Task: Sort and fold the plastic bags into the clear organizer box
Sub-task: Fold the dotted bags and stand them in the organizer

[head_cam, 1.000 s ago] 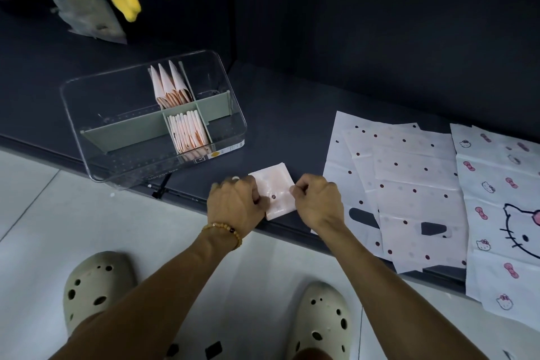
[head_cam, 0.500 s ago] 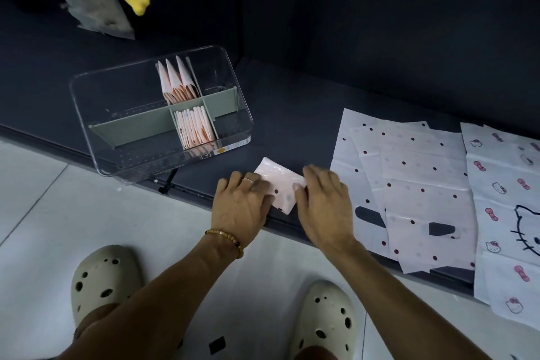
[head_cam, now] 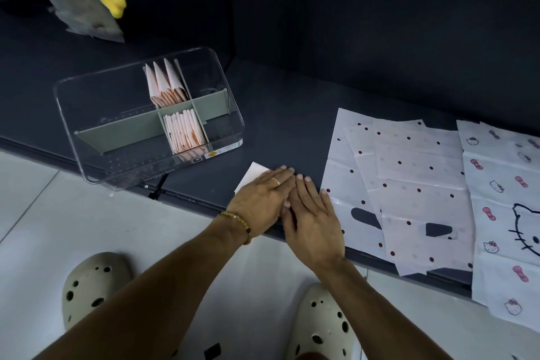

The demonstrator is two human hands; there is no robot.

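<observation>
Left hand [head_cam: 263, 199] and right hand [head_cam: 314, 222] both flat, fingers extended, pressing one folded bag [head_cam: 253, 175] onto dark shelf [head_cam: 286, 114], gripping nothing. One clear organizer box [head_cam: 146, 120] left of it: two filled compartments. Three dotted bags [head_cam: 409, 184], one cat-print bag [head_cam: 505, 213] right. Box label unreadable.

Folded bag [head_cam: 253, 175] mostly under hands [head_cam: 287, 207]
</observation>
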